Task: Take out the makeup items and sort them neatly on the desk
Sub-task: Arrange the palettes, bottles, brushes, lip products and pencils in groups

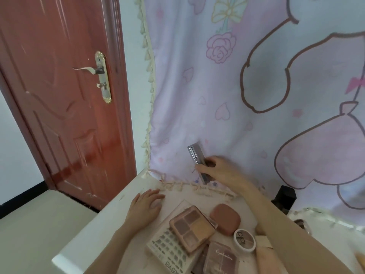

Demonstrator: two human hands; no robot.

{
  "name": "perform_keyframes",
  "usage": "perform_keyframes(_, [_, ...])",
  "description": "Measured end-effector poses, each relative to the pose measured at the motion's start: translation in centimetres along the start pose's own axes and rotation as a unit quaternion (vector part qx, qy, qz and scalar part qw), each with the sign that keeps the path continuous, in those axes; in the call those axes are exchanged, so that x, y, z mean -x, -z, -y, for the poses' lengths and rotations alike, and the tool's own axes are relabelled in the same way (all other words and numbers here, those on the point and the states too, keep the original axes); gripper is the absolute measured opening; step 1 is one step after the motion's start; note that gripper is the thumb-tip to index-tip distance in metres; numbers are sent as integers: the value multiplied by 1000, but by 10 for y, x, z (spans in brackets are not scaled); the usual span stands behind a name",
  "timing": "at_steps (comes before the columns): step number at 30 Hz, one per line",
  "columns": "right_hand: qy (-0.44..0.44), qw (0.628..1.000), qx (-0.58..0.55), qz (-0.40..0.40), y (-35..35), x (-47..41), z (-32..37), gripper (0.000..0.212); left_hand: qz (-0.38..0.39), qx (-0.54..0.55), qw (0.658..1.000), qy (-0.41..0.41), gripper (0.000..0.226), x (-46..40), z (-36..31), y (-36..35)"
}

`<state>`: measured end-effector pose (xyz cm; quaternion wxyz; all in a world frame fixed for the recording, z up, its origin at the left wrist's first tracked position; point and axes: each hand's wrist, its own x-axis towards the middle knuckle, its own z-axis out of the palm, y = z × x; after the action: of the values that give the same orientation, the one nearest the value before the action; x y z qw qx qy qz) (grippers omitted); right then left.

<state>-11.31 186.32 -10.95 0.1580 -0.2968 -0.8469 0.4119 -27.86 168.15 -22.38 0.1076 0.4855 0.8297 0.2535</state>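
My right hand point(219, 171) grips a slim silver palette point(196, 155) and holds it upright against the hanging cloth at the back of the white desk point(83, 240). My left hand point(145, 208) rests flat on the desk, fingers straight. Near me lie a four-pan eyeshadow palette point(192, 228), a pink rounded compact point(225, 218), a small round white pot point(244, 243), a second clear-lidded palette point(220, 258) and a white box of press-on nails point(169, 252). The four-pan palette lies partly on top of that box.
A pastel cartoon cloth with a tasselled edge point(237, 86) hangs behind the desk. A red-brown door point(65, 95) stands to the left. A black object point(284, 196) sits at the back right, beyond my right forearm. A pale pink item point(264, 260) lies under that arm.
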Motion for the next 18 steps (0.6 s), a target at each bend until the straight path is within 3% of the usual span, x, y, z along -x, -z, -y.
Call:
perform_keyframes(3, [-11,982,-189,26,-12,13,11,45,-8,134,991,4,34,0,-25,24])
perform_keyframes(5, [-15,969,-247,28,-17,24,16,49,-50,197,979,-9,32,2,-51,50])
perform_keyframes(9, [31,956,-293,10,-21,49,21,37,-39,337,939,-53,45,19,-104,97])
perform_keyframes(12, [64,956,-287,6,-19,70,27,20,-7,355,931,-82,57,37,-134,111])
perform_keyframes(15, [85,960,-265,13,-12,84,37,26,-11,338,934,-114,52,42,-154,114])
perform_keyframes(18, [107,958,-266,12,-3,95,48,16,-26,357,926,-117,51,41,-166,120])
